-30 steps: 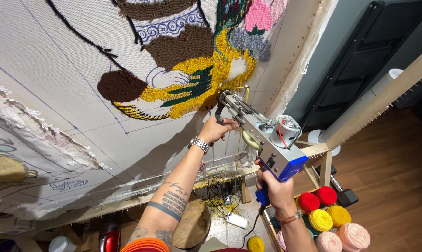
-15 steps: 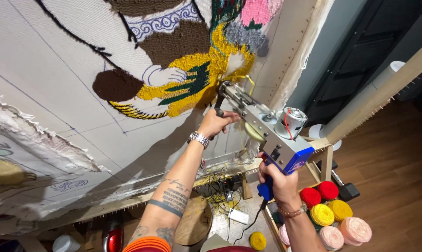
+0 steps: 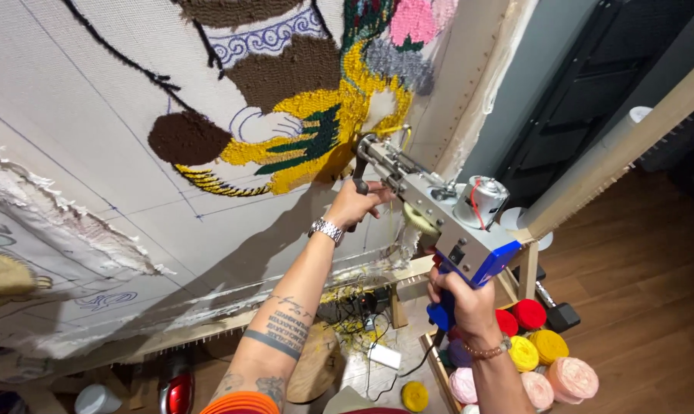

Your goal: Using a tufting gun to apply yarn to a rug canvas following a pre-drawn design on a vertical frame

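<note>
A grey and blue tufting gun [image 3: 427, 203] points its tip at the yellow tufted area of a stretched white cloth [image 3: 94, 146]. My left hand [image 3: 356, 203], with a metal watch on the wrist, grips the black front handle under the gun's nose. My right hand [image 3: 462, 295] is closed around the blue rear grip. Yellow yarn runs to the gun's tip. The cloth bears a partly tufted picture [image 3: 309, 100] in brown, yellow, green, pink and grey with black outlines.
Yarn balls [image 3: 531, 356] in red, yellow, pink and purple sit in a wooden crate at lower right. A wooden frame beam [image 3: 615, 146] slants across the right. Cables and yarn scraps [image 3: 362, 314] lie on the floor below. A red object [image 3: 177, 387] stands at the bottom left.
The gun's tip and both hands have shifted slightly along the yellow patch, and the view has moved closer. My grip on both handles is unchanged.
</note>
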